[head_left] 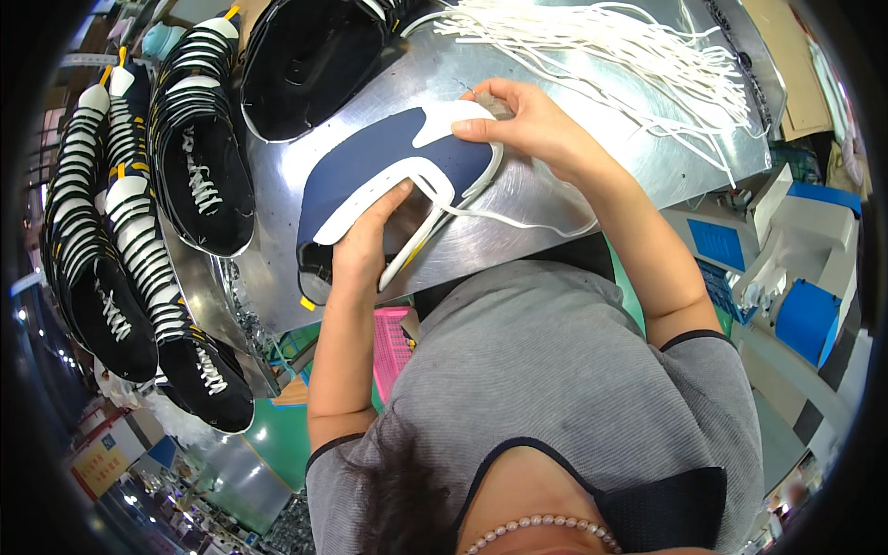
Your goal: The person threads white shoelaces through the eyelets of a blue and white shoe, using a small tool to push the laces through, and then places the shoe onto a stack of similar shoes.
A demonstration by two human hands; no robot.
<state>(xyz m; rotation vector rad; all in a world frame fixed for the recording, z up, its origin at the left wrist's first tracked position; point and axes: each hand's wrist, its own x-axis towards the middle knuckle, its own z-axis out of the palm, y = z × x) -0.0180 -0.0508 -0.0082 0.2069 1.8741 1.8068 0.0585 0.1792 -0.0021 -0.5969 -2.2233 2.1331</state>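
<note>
A navy and white shoe upper (365,153) lies tilted on its side over the metal tabletop, held between my two hands. My left hand (363,242) reaches into the opening and grips the white eyelet band, with most of its fingers hidden inside. At the other end, my right hand (523,122) pinches the white edge between thumb and fingers. From the eyelet area a white shoelace (527,220) trails over the table toward my right forearm. A yellow tab (308,302) shows at the heel end.
Stacked black-lined uppers (199,176) stand along the left, with another dark upper (305,69) at the far edge. A bundle of white laces (610,60) covers the far right of the metal table (277,268). White and blue boxes (795,268) stand right; a pink basket (392,347) sits below.
</note>
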